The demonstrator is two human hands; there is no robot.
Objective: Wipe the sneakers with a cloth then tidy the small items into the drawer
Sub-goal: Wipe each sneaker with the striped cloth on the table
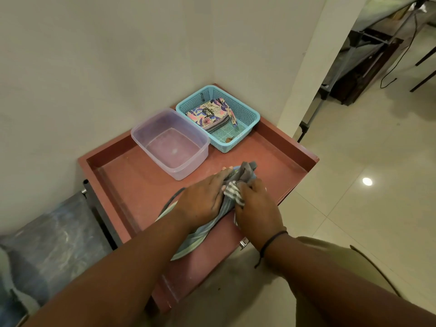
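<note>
Single view, head-worn wide-angle camera. Looks forward and steeply down from above red tabletop point(271, 149), set in wall corner. Close range: both forearms enter from bottom edge, left hand point(200, 199) and right hand point(256, 206) near frame centre. Wide lens bends edges; tiled floor point(354, 173) fills right side, wall point(94, 55) fills upper left. No second view to overlap.

Even, soft indoor light, moderately bright, warm tint. One round glare spot on the glossy floor tiles point(367, 181) at right, from an overhead lamp. Shadows faint and diffuse on the wall point(94, 67). Wide-angle bending at edges: forearms stretched near, far right room skewed. Slight softness overall, corners blurrier; centre reasonably sharp.
</note>
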